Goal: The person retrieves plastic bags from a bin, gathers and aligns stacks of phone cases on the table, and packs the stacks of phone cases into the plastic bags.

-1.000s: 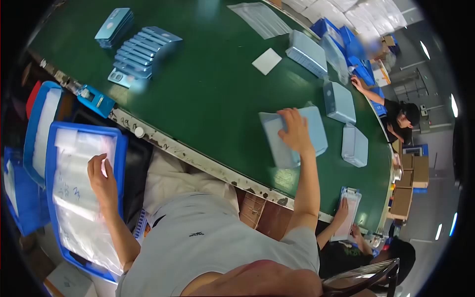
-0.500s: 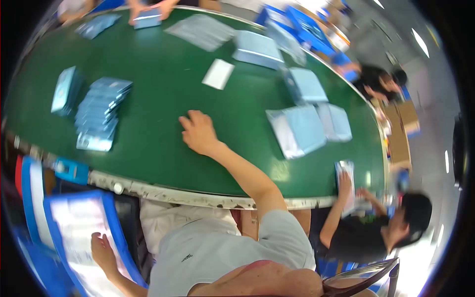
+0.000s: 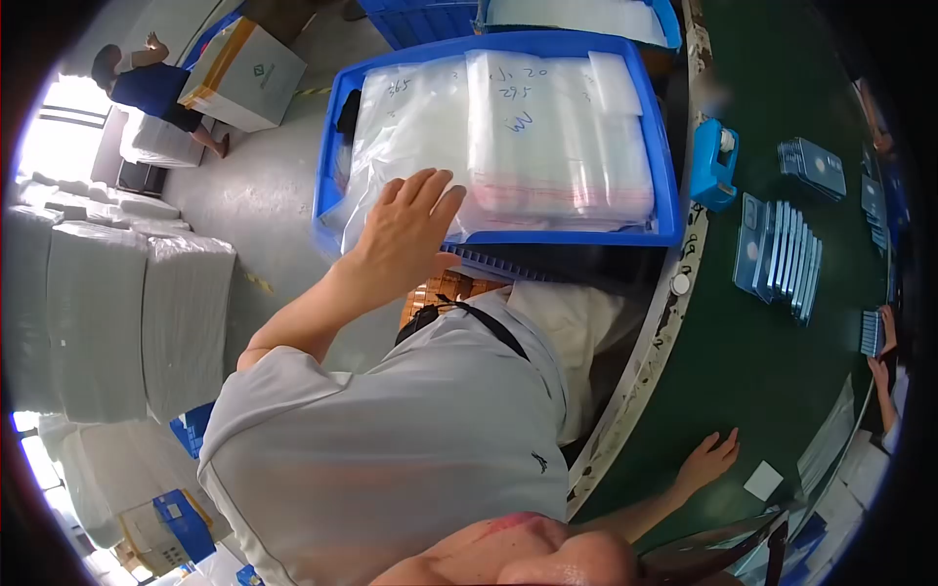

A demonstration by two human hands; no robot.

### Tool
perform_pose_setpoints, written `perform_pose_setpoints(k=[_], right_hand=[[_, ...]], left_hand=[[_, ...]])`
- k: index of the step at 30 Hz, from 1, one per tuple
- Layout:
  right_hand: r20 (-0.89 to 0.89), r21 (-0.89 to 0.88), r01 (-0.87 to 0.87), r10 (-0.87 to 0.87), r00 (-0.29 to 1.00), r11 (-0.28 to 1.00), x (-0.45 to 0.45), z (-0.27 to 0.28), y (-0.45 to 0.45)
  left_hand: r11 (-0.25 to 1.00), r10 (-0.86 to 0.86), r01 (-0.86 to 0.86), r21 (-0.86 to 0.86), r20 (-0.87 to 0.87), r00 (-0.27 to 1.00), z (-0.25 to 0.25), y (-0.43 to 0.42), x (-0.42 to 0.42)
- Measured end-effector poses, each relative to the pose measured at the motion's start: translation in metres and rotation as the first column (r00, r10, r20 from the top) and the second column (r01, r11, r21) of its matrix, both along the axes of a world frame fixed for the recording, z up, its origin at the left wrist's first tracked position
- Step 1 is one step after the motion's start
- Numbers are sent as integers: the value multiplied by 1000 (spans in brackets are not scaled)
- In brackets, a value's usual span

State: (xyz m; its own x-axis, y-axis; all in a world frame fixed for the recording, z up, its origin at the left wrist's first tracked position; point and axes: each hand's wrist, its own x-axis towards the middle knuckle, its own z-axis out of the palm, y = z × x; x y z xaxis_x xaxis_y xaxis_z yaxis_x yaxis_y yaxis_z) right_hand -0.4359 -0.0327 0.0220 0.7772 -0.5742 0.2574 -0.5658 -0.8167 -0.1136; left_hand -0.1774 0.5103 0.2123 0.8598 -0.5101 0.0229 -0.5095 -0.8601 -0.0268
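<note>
My left hand (image 3: 405,230) is at the near left edge of a blue bin (image 3: 667,186), fingers spread over clear plastic bags (image 3: 420,127) and holding nothing. Packs of clear bags with a pink strip (image 3: 557,146) fill the bin's right side and carry handwritten numbers. On the green table (image 3: 674,391), my right hand (image 3: 705,463) lies with fingers apart and nothing in it. Beside it is a white card (image 3: 763,481). Farther up the table, a fanned row of blue packages (image 3: 779,256) stands near a smaller stack (image 3: 813,168).
A blue tape dispenser (image 3: 713,168) sits at the table edge. Flat clear bags (image 3: 826,439) lie beyond the card. Another person's hands (image 3: 884,352) are at the far side. Wrapped stacks (image 3: 98,313) and a carton (image 3: 244,73) with a person (image 3: 151,88) are at left.
The view has swung left toward the bin. My right hand left the light-blue packs and moved across the table to near the white card. My left hand is now at the bin's near edge.
</note>
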Motion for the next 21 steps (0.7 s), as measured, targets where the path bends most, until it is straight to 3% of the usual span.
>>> perform_pose_setpoints(k=[1, 4, 5, 7, 8, 11, 15, 17, 20, 21], right_hand=[[7, 3, -14, 14, 1000, 1000, -5, -2, -2], [-42, 69, 46, -43, 998, 997, -16, -7, -5], [-49, 65, 41, -38, 998, 997, -16, -7, -6], [-50, 66, 5, -2, 999, 998, -19, -7, -8], [-55, 59, 8, -5, 998, 998, -22, -8, -8], [-28, 86, -26, 29, 999, 996, -27, -6, -7], [-27, 165, -37, 42, 999, 986, -32, 4, 8], [-33, 185, -36, 43, 999, 982, -34, 8, 12], [-40, 215, 4, 5, 999, 977, -34, 7, 16], [-35, 217, -7, 15, 999, 976, -34, 7, 19]], left_hand=[[1000, 2, -2, -4, -9, 1000, -3, 7, -3], [916, 399, -400, 38, -202, 895, -18, 27, -2], [914, 403, -404, 38, -210, 891, -19, 33, 3], [877, 480, -429, 216, -420, 770, -22, 41, 9], [937, 350, -329, 121, -336, 874, -40, 53, 6], [926, 368, -372, 71, -397, 841, -77, 58, 18], [950, 293, -310, -45, -228, 929, -104, 77, 36], [946, 303, -323, -33, -268, 914, -117, 81, 52], [957, 226, -254, -139, -192, 955, -158, 82, 66], [957, 260, -269, -108, -90, 961, -167, 75, 71]])
